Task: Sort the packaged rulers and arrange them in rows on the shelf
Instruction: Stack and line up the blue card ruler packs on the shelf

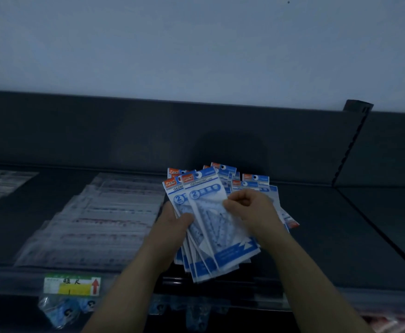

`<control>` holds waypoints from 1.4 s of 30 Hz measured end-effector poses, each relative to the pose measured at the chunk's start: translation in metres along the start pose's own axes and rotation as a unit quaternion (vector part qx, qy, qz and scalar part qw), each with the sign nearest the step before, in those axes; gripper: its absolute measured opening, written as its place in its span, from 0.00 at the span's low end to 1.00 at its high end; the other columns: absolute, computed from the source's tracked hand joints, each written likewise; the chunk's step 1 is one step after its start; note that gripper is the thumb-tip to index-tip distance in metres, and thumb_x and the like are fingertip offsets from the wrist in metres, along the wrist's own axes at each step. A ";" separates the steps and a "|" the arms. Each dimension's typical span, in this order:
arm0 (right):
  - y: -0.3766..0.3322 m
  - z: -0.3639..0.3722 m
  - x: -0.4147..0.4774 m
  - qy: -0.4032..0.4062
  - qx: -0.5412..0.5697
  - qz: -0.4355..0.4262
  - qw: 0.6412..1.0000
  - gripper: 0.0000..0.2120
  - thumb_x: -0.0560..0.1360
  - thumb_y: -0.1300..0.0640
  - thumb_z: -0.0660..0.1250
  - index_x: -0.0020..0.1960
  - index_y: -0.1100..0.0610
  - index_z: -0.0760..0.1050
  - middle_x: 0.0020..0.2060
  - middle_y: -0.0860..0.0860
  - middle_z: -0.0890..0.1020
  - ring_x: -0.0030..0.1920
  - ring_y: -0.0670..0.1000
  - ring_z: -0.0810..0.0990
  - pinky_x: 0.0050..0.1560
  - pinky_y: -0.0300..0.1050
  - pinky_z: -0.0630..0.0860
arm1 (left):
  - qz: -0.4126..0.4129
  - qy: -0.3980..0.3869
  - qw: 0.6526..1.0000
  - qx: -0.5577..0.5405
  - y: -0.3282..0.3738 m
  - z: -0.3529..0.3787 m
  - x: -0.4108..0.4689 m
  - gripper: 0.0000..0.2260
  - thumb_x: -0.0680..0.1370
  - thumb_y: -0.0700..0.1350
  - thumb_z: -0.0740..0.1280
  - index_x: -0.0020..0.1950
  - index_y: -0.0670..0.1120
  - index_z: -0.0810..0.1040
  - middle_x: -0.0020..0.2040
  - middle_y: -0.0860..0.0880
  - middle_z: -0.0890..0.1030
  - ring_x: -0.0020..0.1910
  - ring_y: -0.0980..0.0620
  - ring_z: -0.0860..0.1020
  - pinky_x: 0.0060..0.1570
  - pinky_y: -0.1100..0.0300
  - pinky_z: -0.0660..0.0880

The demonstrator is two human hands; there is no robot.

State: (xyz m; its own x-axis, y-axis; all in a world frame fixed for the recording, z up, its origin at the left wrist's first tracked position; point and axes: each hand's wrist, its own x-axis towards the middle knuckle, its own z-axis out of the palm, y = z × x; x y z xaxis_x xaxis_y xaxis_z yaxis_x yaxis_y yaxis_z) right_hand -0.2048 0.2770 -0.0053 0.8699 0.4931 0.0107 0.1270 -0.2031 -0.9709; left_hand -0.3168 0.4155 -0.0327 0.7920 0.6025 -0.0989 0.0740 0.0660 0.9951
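Now: you are holding a fanned stack of blue ruler packets [225,251] over the front edge of the shelf [341,224]. Your left hand [175,222] is gripping the stack from its left side, with the thumb lying across the front and the fingers hidden underneath. Your right hand [247,205] is pinching the right edge of the top packet [205,195] between thumb and curled fingers. More loose blue packets [255,181] are lying on the shelf just beyond your right hand, overlapping untidily.

Risks, judged from this view:
- The fan is spreading wide at its near end, and its lower corners are hanging past the shelf lip towards you. If you are easing the left grip while drawing the top packet away, the slick film packets are likely to slide out and drop to the tier below your wrists, where blurred blue items [67,308] are showing.
- The rows of clear ruler packets [105,212] are lying just left of your left hand. A leftward sweep of that wrist could be knocking the nearest row out of line.
- Laying a sorted packet onto the heap beyond your right hand risks mixing sorted with unsorted.
- The light is dim and the print is blurring, so you may be misreading a packet type.
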 end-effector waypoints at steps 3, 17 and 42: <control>-0.006 -0.020 0.008 0.087 0.015 -0.012 0.996 0.03 0.73 0.59 0.71 0.46 0.57 0.78 0.43 0.56 0.83 0.42 0.57 0.82 0.44 0.53 0.80 | 0.011 0.014 1.000 0.002 -0.001 -0.007 -0.002 0.14 0.80 0.39 0.61 0.64 0.53 0.69 0.56 0.50 0.79 0.56 0.47 0.78 0.59 0.46 0.75; 0.001 0.017 0.009 0.008 -0.024 -0.024 0.999 0.02 0.74 0.59 0.70 0.43 0.57 0.78 0.37 0.49 0.81 0.37 0.45 0.79 0.36 0.36 0.75 | 0.011 0.053 0.998 -0.042 0.001 0.002 0.005 0.12 0.78 0.41 0.67 0.61 0.46 0.73 0.54 0.44 0.83 0.51 0.45 0.82 0.51 0.47 0.79; 0.009 -0.001 0.002 -0.092 -0.081 0.135 0.983 0.05 0.73 0.65 0.71 0.43 0.67 0.79 0.37 0.63 0.82 0.31 0.52 0.78 0.36 0.45 0.79 | 0.002 -0.004 0.999 0.032 -0.015 -0.008 0.016 0.11 0.80 0.40 0.63 0.63 0.47 0.70 0.54 0.49 0.79 0.51 0.51 0.79 0.47 0.56 0.78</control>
State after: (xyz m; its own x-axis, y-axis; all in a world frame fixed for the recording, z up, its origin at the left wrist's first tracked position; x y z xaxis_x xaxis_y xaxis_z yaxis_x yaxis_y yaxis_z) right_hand -0.2013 0.2749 -0.0139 0.7832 0.5441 -0.3010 -0.0102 -0.4727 -0.8812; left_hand -0.3097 0.4304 -0.0497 0.7967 0.5968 -0.0948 0.1092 0.0121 0.9939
